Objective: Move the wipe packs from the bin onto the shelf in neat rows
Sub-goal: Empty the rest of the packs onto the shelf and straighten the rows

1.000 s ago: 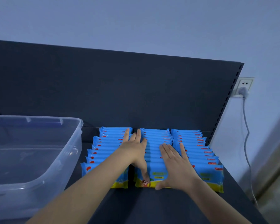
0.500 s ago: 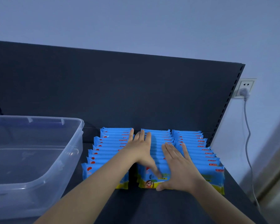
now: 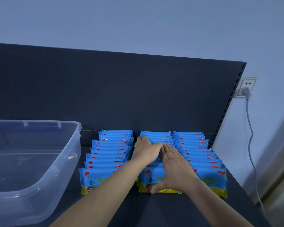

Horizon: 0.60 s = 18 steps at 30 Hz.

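Observation:
Blue wipe packs stand in three rows on the dark shelf (image 3: pixel 162 210): a left row (image 3: pixel 108 154), a middle row (image 3: pixel 156 136) and a right row (image 3: pixel 202 154). My left hand (image 3: pixel 146 149) lies flat on top of the middle row, fingers reaching toward its back. My right hand (image 3: pixel 175 166) rests flat on the same row nearer the front, its thumb against the front pack's yellow bottom edge. Neither hand grips a pack. The clear plastic bin (image 3: pixel 64 161) sits at the left and looks empty.
The shelf's dark back panel (image 3: pixel 121 89) rises behind the rows. A wall socket (image 3: pixel 247 86) with a plug and a grey cable (image 3: pixel 251 136) hangs to the right of the shelf. The shelf's right edge drops off just past the right row.
My left hand has slid farther back along the top of the middle row. My right hand has moved slightly back on the same row, staying flat.

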Each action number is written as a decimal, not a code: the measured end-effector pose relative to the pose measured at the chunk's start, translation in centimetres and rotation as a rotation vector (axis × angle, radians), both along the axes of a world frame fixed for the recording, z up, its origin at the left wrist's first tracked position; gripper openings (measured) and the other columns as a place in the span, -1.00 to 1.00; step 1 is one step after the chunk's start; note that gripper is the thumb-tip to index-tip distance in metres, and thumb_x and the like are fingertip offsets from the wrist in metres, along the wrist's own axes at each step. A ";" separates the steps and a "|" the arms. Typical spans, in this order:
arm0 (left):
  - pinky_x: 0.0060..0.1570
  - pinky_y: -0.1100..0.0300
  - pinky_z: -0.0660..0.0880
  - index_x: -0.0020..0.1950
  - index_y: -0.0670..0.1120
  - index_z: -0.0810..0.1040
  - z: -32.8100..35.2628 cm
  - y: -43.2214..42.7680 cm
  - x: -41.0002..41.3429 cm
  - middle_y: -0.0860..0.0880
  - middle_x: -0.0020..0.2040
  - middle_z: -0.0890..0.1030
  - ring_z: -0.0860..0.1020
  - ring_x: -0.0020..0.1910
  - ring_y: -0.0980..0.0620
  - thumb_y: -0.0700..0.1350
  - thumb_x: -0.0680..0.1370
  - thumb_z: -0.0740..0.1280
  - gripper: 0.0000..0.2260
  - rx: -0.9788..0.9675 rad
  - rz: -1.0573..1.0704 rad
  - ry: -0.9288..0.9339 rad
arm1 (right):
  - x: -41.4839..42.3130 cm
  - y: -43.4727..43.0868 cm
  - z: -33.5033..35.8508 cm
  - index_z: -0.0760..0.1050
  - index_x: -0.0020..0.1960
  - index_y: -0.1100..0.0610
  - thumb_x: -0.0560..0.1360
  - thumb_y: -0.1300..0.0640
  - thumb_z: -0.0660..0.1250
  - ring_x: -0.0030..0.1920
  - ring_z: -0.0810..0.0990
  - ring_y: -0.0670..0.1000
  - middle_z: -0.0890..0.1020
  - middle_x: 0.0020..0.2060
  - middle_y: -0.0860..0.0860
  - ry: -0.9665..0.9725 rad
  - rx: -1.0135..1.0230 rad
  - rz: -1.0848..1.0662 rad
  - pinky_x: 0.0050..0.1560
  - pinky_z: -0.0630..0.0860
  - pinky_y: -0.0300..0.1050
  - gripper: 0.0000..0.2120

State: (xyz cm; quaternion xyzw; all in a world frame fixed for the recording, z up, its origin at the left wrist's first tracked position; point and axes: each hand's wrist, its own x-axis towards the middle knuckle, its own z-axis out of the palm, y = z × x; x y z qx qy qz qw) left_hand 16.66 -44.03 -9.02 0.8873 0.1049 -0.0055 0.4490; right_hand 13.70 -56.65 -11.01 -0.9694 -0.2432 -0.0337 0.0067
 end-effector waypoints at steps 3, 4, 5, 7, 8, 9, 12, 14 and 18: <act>0.29 -0.06 0.37 0.42 -0.22 0.30 0.1 0.2 0.3 -0.10 0.40 0.33 0.36 0.34 -0.10 0.09 0.51 0.26 -0.42 -0.189 0.104 -0.021 | -0.2 -0.2 0.0 -0.28 0.54 0.25 0.16 -0.54 0.31 0.55 -0.24 0.03 -0.20 0.55 0.12 -0.009 -0.011 -0.002 0.47 -0.32 -0.10 0.36; 0.26 -0.05 0.39 0.40 -0.21 0.31 0.1 0.3 0.4 -0.10 0.37 0.36 0.38 0.30 -0.10 0.08 0.52 0.26 -0.45 -0.238 0.137 -0.013 | -0.2 -0.3 0.0 -0.28 0.54 0.25 0.17 -0.54 0.31 0.55 -0.24 0.04 -0.21 0.55 0.11 -0.009 -0.013 -0.002 0.47 -0.32 -0.09 0.35; 0.19 -0.01 0.42 0.38 -0.20 0.33 0.1 0.4 0.5 -0.10 0.34 0.38 0.41 0.25 -0.09 0.08 0.53 0.25 -0.48 -0.291 0.160 0.002 | -0.2 -0.4 0.0 -0.29 0.54 0.24 0.17 -0.54 0.31 0.55 -0.24 0.03 -0.20 0.55 0.10 -0.005 -0.014 -0.001 0.48 -0.31 -0.09 0.35; -0.03 0.11 0.41 0.36 -0.19 0.32 0.2 0.7 0.5 -0.06 0.24 0.42 0.42 0.08 -0.03 0.07 0.56 0.23 -0.53 -0.392 0.194 0.029 | -0.1 -0.5 -0.1 -0.29 0.54 0.23 0.17 -0.54 0.31 0.55 -0.23 0.03 -0.20 0.56 0.09 0.002 -0.012 -0.001 0.49 -0.30 -0.08 0.35; -0.09 0.14 0.40 0.39 -0.19 0.29 0.3 0.8 0.5 -0.04 0.18 0.43 0.42 0.03 -0.01 0.07 0.57 0.22 -0.52 -0.433 0.206 0.040 | -0.1 -0.5 -0.1 -0.30 0.54 0.23 0.16 -0.54 0.31 0.55 -0.23 0.03 -0.20 0.56 0.09 0.001 -0.012 -0.002 0.49 -0.30 -0.08 0.36; -0.07 0.13 0.41 0.43 -0.18 0.26 0.2 0.8 0.6 -0.05 0.18 0.45 0.44 0.05 -0.01 0.08 0.58 0.22 -0.48 -0.466 0.211 0.055 | -0.1 -0.5 -0.1 -0.30 0.54 0.22 0.16 -0.54 0.31 0.55 -0.23 0.02 -0.20 0.56 0.08 0.002 -0.012 -0.001 0.49 -0.30 -0.08 0.36; 0.09 0.10 0.35 0.52 -0.14 0.20 0.2 0.7 0.7 -0.07 0.37 0.40 0.42 0.27 -0.08 0.14 0.58 0.21 -0.41 -0.515 0.200 0.092 | 0.0 -0.5 -0.1 -0.30 0.55 0.22 0.14 -0.56 0.30 0.55 -0.23 0.02 -0.20 0.56 0.08 0.004 -0.010 0.004 0.50 -0.30 -0.08 0.37; 0.06 0.11 0.30 0.53 -0.14 0.18 0.2 0.4 0.7 -0.07 0.42 0.36 0.40 0.28 -0.07 0.16 0.59 0.20 -0.39 -0.526 0.196 0.091 | 0.1 -0.5 -0.1 -0.28 0.55 0.21 0.09 -0.61 0.22 0.55 -0.22 0.02 -0.19 0.56 0.08 -0.004 -0.007 0.015 0.50 -0.29 -0.07 0.40; 0.04 0.11 0.28 0.53 -0.15 0.17 0.3 0.2 0.4 -0.08 0.44 0.33 0.39 0.24 -0.05 0.19 0.59 0.19 -0.37 -0.492 0.192 0.072 | 0.0 -0.8 -0.1 -0.27 0.55 0.20 -0.03 -0.65 0.04 0.55 -0.21 0.02 -0.18 0.56 0.08 -0.020 0.002 0.034 0.46 -0.32 -0.09 0.42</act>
